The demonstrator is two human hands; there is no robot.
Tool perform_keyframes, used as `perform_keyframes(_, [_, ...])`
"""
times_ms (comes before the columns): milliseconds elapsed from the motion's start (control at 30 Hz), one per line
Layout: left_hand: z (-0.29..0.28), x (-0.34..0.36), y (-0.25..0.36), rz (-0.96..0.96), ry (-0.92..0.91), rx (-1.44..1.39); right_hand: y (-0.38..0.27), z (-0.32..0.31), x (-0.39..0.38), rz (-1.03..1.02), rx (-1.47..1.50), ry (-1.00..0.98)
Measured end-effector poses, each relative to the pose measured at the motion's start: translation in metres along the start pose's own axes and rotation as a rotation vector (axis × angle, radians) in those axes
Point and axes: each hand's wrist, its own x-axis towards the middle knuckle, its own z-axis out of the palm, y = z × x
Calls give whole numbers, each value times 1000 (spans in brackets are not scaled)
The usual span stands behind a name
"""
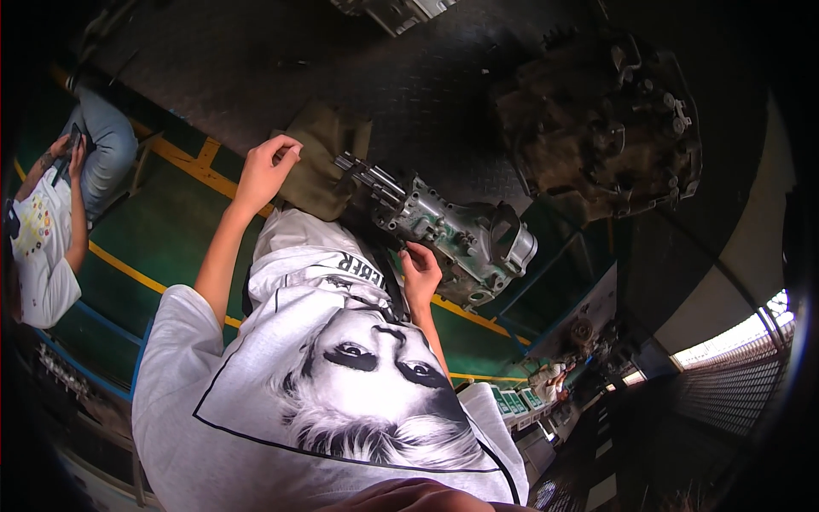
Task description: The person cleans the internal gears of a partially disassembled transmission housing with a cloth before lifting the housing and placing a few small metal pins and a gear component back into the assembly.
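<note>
A metal gearbox housing (pixel 444 226) lies on its side at the near edge of the dark metal table, with several bright shafts (pixel 375 179) sticking out of its left end. Left of those shafts, over an olive-green cloth (pixel 324 158), my left hand (pixel 271 169) is raised with thumb and fingertips pinched together. Whatever the pinch may hold is too small to make out. Close to the near side of the housing is my right hand (pixel 421 273), its fingers curled and closed. I cannot tell what, if anything, is in them.
A large, dirty gearbox casing (pixel 597 128) stands at the far right of the table (pixel 409 94). Another metal part (pixel 397 13) sits at the far edge. On the left, a seated person (pixel 51 213) holds a phone. Yellow lines (pixel 128 269) mark the green floor.
</note>
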Motion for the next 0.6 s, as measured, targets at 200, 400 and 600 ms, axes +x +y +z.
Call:
perform_keyframes(200, [2, 0, -6, 20, 13, 2, -2, 2, 2, -16, -85, 15])
perform_keyframes(400, [0, 1, -2, 1, 5, -3, -12, 9, 3, -222, -318, 27])
perform_keyframes(600, [0, 4, -4, 4, 6, 8, -13, 14, 9, -351, -517, 42])
